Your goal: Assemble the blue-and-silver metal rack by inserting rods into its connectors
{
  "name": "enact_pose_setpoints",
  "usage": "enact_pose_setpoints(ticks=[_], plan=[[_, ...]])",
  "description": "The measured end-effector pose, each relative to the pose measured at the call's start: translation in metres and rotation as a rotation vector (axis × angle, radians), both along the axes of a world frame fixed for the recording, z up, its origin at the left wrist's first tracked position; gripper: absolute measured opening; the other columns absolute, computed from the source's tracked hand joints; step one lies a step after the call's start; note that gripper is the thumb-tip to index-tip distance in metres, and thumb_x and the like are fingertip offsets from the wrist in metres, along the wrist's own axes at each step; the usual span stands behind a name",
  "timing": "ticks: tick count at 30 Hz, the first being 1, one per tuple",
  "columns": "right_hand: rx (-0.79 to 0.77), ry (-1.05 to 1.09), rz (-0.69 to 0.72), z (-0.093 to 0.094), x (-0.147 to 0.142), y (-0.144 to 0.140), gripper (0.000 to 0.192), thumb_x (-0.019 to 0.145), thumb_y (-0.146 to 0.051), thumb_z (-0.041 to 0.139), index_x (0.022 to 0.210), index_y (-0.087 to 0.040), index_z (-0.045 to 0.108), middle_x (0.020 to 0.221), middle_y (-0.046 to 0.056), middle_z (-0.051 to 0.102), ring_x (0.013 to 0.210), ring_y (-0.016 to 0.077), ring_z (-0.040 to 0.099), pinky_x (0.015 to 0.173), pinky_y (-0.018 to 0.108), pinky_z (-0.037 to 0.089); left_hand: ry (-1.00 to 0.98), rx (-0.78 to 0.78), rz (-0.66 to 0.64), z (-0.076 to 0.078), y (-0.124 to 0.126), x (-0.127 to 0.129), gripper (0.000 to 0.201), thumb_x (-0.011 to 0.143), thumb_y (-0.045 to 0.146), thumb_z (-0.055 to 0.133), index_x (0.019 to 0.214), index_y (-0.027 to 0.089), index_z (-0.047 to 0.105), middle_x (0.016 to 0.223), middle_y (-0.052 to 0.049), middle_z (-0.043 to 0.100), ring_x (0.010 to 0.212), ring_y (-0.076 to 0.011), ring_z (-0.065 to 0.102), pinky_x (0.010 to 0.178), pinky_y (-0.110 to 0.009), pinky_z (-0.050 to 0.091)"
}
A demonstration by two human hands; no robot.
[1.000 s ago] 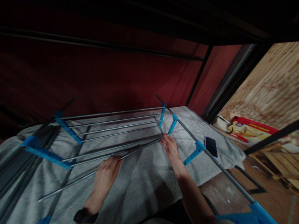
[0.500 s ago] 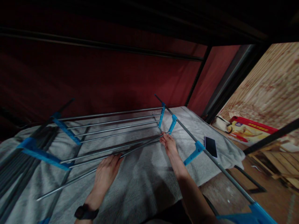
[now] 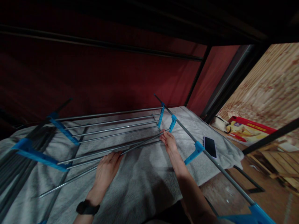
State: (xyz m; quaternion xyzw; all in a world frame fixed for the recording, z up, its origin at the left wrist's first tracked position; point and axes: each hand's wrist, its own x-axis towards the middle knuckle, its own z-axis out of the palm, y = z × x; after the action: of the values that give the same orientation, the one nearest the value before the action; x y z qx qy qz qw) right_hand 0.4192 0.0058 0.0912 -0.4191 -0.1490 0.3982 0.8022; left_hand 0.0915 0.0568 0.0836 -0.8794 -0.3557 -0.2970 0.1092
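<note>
A thin metal tube [image 3: 67, 181] slants across the front of a rack made of grey tubes and blue plastic brackets. My left hand [image 3: 108, 168] is closed over the tube's middle, palm down, and a dark watch sits on that wrist. Farther right, my right hand [image 3: 168, 140] pinches the tube's far end beside a blue bracket [image 3: 173, 123]. Whether that end sits inside the bracket I cannot tell. On the left, another blue bracket [image 3: 42, 157] holds the ends of neighbouring tubes, while the slanting tube's near end points free in front of it.
The rack lies on a grey blanket [image 3: 140, 193]. A phone [image 3: 210, 147] rests to the right of the rack's long side tube [image 3: 224, 172]. Several loose dark tubes [image 3: 14, 180] lie at far left. Beyond the bed are a red-yellow box [image 3: 252, 130] and a wooden pallet [image 3: 277, 160].
Both hands keep their grip on the tube. Its near left end has shifted slightly right and up, and the left side of the rack appears a little farther left.
</note>
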Motion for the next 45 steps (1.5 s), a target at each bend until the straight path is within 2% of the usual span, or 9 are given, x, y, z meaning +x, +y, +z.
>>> enact_pose_setpoints(ticks=[10,28,38,45], plan=[[-0.012,0.021,-0.004,0.006,0.002,0.003,0.026,0.068,-0.033,0.089,0.075,-0.022,0.066,0.082,0.000,0.072,0.065,0.0109,0.063,0.066,0.025,0.058,-0.006,-0.087,0.013,0.000,0.004,0.002,0.039,0.104,0.042,0.037,0.115,0.023,0.068,0.096,-0.008,0.072,0.083,-0.0247,0.065,0.078,-0.039,0.051],[0.046,0.030,0.029,0.009,0.003,0.003,0.028,0.063,-0.034,0.092,0.075,-0.023,0.069,0.080,-0.002,0.072,0.067,0.0108,0.064,0.067,0.024,0.058,-0.006,-0.046,0.011,-0.001,0.012,0.003,0.043,0.104,0.045,0.036,0.116,0.019,0.068,0.094,-0.009,0.073,0.082,-0.0263,0.066,0.077,-0.040,0.051],[0.010,0.037,0.020,0.010,0.004,0.003,0.027,0.064,-0.035,0.090,0.074,-0.023,0.068,0.076,-0.002,0.071,0.065,0.0111,0.064,0.067,0.024,0.057,0.004,-0.012,-0.011,0.009,0.015,0.005,0.042,0.105,0.043,0.036,0.115,0.018,0.069,0.097,-0.009,0.073,0.084,-0.0260,0.066,0.076,-0.038,0.048],[-0.019,-0.003,0.046,0.006,0.002,0.001,0.030,0.067,-0.040,0.090,0.077,-0.025,0.066,0.076,-0.002,0.070,0.069,0.0130,0.067,0.067,0.026,0.058,-0.008,0.016,0.002,0.018,0.021,0.008,0.038,0.104,0.040,0.040,0.113,0.019,0.070,0.086,-0.008,0.071,0.076,-0.0255,0.062,0.072,-0.038,0.044]])
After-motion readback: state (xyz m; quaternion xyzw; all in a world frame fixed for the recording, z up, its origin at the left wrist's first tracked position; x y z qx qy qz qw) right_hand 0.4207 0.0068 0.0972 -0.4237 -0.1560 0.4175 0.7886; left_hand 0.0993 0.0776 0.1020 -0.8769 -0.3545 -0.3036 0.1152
